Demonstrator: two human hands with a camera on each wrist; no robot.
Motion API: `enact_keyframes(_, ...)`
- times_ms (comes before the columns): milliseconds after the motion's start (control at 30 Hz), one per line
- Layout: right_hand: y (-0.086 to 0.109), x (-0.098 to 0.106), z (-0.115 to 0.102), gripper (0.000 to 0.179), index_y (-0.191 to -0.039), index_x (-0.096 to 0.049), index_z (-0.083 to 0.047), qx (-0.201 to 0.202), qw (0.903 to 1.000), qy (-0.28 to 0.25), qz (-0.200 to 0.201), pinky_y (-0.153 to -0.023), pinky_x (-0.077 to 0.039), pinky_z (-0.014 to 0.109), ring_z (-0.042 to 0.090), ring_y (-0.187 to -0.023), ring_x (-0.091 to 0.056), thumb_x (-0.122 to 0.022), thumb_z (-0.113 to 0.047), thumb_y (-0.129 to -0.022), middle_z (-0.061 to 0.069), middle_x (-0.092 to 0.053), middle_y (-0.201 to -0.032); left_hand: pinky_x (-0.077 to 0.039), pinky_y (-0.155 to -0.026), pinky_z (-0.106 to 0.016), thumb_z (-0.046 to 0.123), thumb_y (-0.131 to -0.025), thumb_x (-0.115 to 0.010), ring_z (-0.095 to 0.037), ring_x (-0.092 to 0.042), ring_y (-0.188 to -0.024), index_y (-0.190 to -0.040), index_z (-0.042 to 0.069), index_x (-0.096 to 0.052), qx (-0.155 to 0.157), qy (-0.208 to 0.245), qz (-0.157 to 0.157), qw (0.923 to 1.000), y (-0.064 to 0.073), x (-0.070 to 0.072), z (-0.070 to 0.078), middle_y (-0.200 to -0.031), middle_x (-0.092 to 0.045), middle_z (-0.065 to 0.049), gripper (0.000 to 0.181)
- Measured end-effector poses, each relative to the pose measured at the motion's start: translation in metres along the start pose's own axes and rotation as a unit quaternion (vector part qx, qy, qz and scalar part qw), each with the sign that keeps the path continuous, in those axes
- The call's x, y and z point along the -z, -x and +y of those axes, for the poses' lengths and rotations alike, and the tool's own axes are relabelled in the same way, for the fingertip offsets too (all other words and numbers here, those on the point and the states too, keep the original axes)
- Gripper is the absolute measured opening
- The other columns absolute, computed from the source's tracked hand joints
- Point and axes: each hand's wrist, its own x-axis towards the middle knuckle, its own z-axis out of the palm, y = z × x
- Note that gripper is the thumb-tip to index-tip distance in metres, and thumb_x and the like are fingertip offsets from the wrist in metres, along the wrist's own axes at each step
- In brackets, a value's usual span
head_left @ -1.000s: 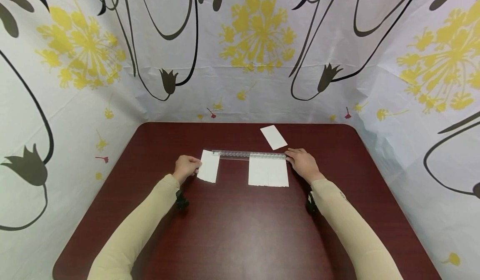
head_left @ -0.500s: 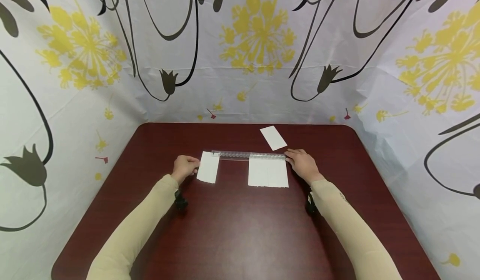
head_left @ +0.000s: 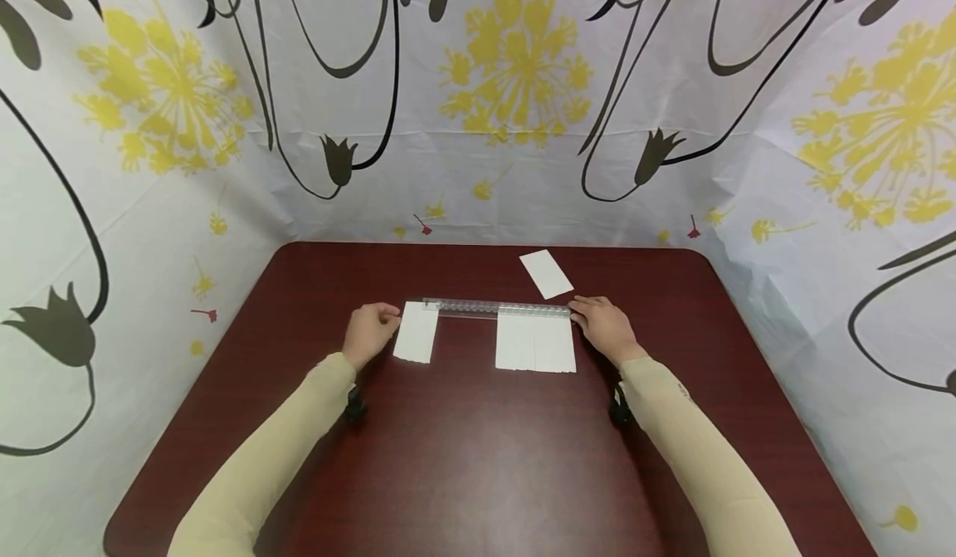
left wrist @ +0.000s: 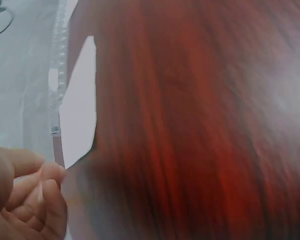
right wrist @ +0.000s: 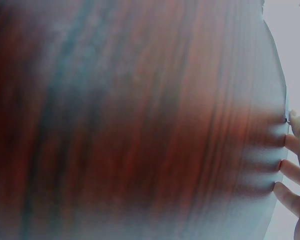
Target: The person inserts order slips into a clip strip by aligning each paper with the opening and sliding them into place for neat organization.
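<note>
A clear plastic ruler (head_left: 466,308) lies crosswise on the dark red table (head_left: 478,449). Under its left end is a white paper slip (head_left: 416,333); the left hand (head_left: 371,334) pinches that slip's left edge. In the left wrist view, thumb and fingers (left wrist: 52,175) meet at the slip's corner. Two more slips (head_left: 534,345) lie side by side, their top edges under the ruler's right part. At the ruler's right end the right hand (head_left: 607,326) presses with its fingertips, the fingers (right wrist: 292,172) spread and touching the table in the right wrist view.
Behind the ruler lies another white slip (head_left: 546,274), set at an angle near the table's far edge. A printed cloth (head_left: 478,183) with flowers hangs around the back and sides of the table.
The left hand has shifted slightly, its knuckles raised and its fingers turned a little at the slip's edge. Slips, ruler and right hand look the same.
</note>
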Motion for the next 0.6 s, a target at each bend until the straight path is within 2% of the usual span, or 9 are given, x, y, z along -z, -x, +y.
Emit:
enact_keyframes(100, 0.0004, 0.0002, -0.0002, 0.036, -0.132, -0.064, -0.008, 0.0, 1.0, -0.003, 0.0, -0.094, -0.053, 0.053, 0.035, -0.127, -0.056, -0.058, -0.022, -0.1, 0.014, -0.061, -0.139, -0.057, -0.083, -0.043, 0.015, -0.094, -0.065, -0.029, -0.07, -0.097, -0.117, 0.002, -0.071, -0.063, -0.06, -0.007, 0.9962, 0.0016, -0.0016, 0.0, -0.108, -0.074, -0.015, 0.027)
enact_keyframes(200, 0.0006, 0.0003, -0.0001, 0.036, -0.132, -0.064, -0.008, 0.002, 1.0, -0.002, 0.001, -0.093, -0.053, 0.053, 0.035, -0.127, -0.056, -0.058, -0.022, -0.1, 0.014, -0.061, -0.139, -0.053, -0.095, -0.048, 0.019, -0.093, -0.069, -0.031, -0.065, -0.11, -0.12, 0.005, -0.07, -0.123, -0.11, -0.036, 0.9857, 0.0028, -0.0031, 0.0, -0.118, -0.071, -0.014, 0.031)
enact_keyframes(267, 0.0004, -0.0001, 0.0004, 0.036, -0.132, -0.064, -0.008, 0.003, 1.0, 0.001, 0.004, -0.092, -0.053, 0.053, 0.035, -0.126, -0.056, -0.058, -0.023, -0.1, 0.014, -0.061, -0.139, -0.049, -0.101, -0.051, 0.023, -0.092, -0.071, -0.032, -0.061, -0.119, -0.124, 0.007, -0.068, -0.167, -0.144, -0.057, 0.9737, 0.0034, -0.0041, -0.0007, -0.126, -0.068, -0.013, 0.036)
enact_keyframes(367, -0.0001, -0.0003, 0.0011, 0.035, -0.131, -0.064, -0.008, 0.004, 1.0, 0.002, 0.006, -0.092, -0.054, 0.052, 0.035, -0.126, -0.057, -0.059, -0.023, -0.1, 0.014, -0.062, -0.138, -0.043, -0.107, -0.055, 0.03, -0.092, -0.071, -0.033, -0.055, -0.129, -0.129, 0.008, -0.065, -0.226, -0.189, -0.086, 0.9518, 0.0043, -0.0056, -0.0019, -0.135, -0.063, -0.013, 0.044)
enact_keyframes(467, -0.0006, 0.0004, 0.001, 0.035, -0.131, -0.065, -0.008, 0.003, 1.0, -0.002, 0.005, -0.093, -0.054, 0.053, 0.035, -0.126, -0.057, -0.059, -0.022, -0.099, 0.013, -0.062, -0.138, -0.041, -0.11, -0.054, 0.035, -0.091, -0.071, -0.032, -0.051, -0.135, -0.134, 0.008, -0.061, -0.262, -0.218, -0.106, 0.9341, 0.0058, -0.0067, -0.0029, -0.141, -0.059, -0.013, 0.053)
enact_keyframes(600, -0.0006, 0.0011, 0.0004, 0.035, -0.131, -0.065, -0.008, 0.001, 1.0, -0.003, 0.004, -0.093, -0.053, 0.053, 0.036, -0.126, -0.057, -0.059, -0.022, -0.099, 0.014, -0.062, -0.138, -0.037, -0.113, -0.053, 0.039, -0.09, -0.071, -0.031, -0.047, -0.14, -0.139, 0.007, -0.057, -0.273, -0.227, -0.126, 0.9263, 0.008, -0.0074, -0.0034, -0.146, -0.055, -0.013, 0.06)
